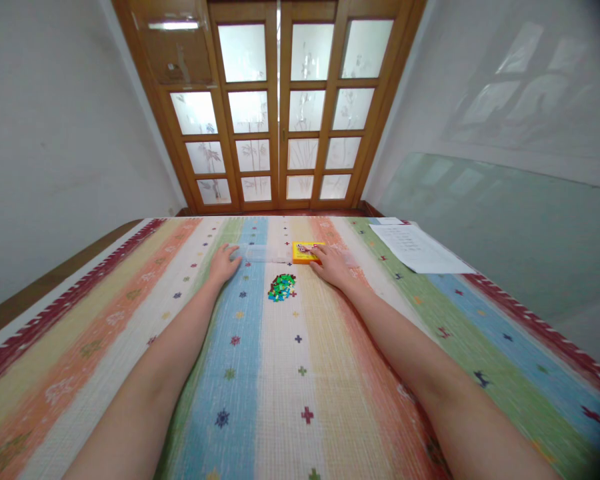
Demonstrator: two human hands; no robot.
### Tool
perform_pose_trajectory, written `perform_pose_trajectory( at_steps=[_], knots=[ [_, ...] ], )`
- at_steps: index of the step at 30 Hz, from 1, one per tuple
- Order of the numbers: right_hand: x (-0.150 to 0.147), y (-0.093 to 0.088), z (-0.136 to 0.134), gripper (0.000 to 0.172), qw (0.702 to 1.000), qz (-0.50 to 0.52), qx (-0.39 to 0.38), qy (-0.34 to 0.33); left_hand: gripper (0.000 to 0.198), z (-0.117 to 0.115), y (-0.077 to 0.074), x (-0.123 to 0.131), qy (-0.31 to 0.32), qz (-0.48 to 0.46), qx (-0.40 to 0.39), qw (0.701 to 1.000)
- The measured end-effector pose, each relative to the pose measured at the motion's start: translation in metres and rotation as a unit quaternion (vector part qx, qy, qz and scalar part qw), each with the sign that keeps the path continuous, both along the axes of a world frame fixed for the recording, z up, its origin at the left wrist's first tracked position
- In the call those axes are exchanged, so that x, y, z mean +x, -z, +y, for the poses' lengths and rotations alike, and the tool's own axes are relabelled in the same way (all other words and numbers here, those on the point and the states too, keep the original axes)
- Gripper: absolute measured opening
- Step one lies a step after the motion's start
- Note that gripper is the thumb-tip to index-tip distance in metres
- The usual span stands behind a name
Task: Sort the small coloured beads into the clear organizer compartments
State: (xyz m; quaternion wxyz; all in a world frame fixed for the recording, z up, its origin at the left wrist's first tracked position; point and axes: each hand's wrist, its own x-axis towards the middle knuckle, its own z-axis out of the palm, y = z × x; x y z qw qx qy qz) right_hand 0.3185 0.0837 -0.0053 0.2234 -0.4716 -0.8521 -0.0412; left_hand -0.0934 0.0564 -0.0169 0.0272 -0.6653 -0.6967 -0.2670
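Observation:
My left hand [225, 264] is at the far left end of a clear plastic case [263, 253] lying flat on the cloth, its thumb and fingers curved around that end. My right hand [333, 265] grips the right part of a small yellow box [303, 253] with dark print, fingers on top and thumb at the near edge. The box stands at the right end of the clear case or overlaps it; which one I cannot tell. Just in front of both lies a loose pile of small green, blue and dark red pieces [282, 287], touched by neither hand.
A striped, patterned tablecloth [285, 373] covers the table. Printed white sheets [415, 248] lie at the back right. Beyond the far edge stand wooden doors with glass panes [280, 107]. Walls rise on the left and right, with a pale glass-like panel [490, 220] against the right one.

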Motion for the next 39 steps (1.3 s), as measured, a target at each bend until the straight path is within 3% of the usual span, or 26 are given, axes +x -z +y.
perform_pose_trajectory(
  at_steps=[6, 10, 16, 19, 23, 28, 39],
  knots=[
    [0.006, 0.007, 0.006, 0.048, 0.999, 0.019, 0.009, -0.027, 0.047, -0.001, -0.001, 0.003, -0.012, -0.001, 0.007, 1.0],
    [0.017, 0.002, 0.013, 0.049, 0.999, 0.026, -0.001, -0.043, 0.046, -0.004, -0.004, 0.005, -0.023, 0.002, 0.003, 1.0],
    [0.071, -0.004, 0.027, 0.065, 0.996, -0.017, -0.051, 0.075, 0.049, -0.01, -0.009, 0.013, -0.034, 0.025, 0.011, 0.999],
    [0.101, 0.005, 0.031, 0.068, 0.995, -0.005, -0.073, 0.07, 0.049, -0.011, -0.009, 0.02, -0.012, 0.043, 0.028, 0.999],
    [0.12, 0.017, 0.033, 0.062, 0.997, 0.043, -0.063, 0.008, 0.046, -0.013, -0.011, 0.031, 0.039, 0.058, 0.044, 0.997],
    [0.115, 0.025, 0.034, 0.058, 0.994, 0.088, -0.055, -0.021, 0.038, -0.017, -0.013, 0.045, 0.128, 0.062, 0.065, 0.988],
    [0.11, 0.023, 0.027, 0.05, 0.995, 0.098, -0.01, 0.017, 0.031, -0.032, -0.021, 0.088, 0.25, 0.023, 0.094, 0.963]
  ],
)
